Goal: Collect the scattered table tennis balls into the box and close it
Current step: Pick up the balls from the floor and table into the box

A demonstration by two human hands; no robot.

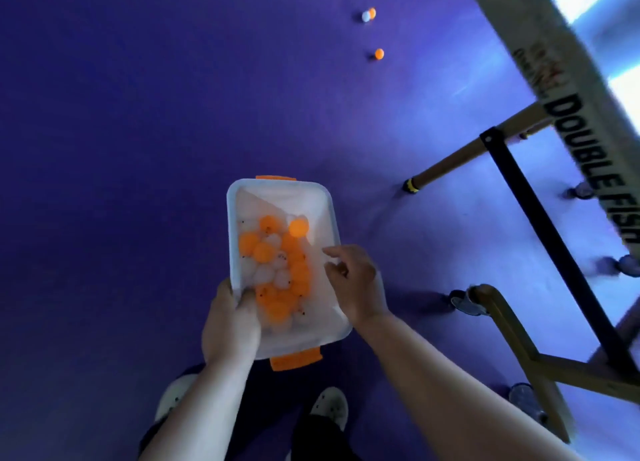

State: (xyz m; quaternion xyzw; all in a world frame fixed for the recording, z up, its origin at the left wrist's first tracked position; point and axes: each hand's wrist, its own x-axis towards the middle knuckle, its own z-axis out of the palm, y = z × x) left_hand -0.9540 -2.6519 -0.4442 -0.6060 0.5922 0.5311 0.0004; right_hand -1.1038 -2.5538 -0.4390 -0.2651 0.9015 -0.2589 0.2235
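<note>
Three stray balls (379, 54) on purple floor (138, 149), two orange, one white, green table-tennis table (568, 114) right, left hand (230, 325) gripping translucent plastic box (277, 201), right hand (356, 284) loosely curled, empty.

1. "DOUBLE FISH" is the only text that can be read. It is a brand name in bold black capitals (594, 169) printed lengthwise along the pale side rail (540, 41) of the table tennis table. It lies well to the right of the fingers (334, 251) of the right hand (358, 284) and farther out than them.
2. On the same rail, farther still from the fingers, are a reddish logo (550, 74) and a line of small dark print. Both are too blurred to read.
3. The table tennis balls (277, 263) in the box (231, 214), just left of the fingers, carry small dark marks. These are too small to read.
</note>
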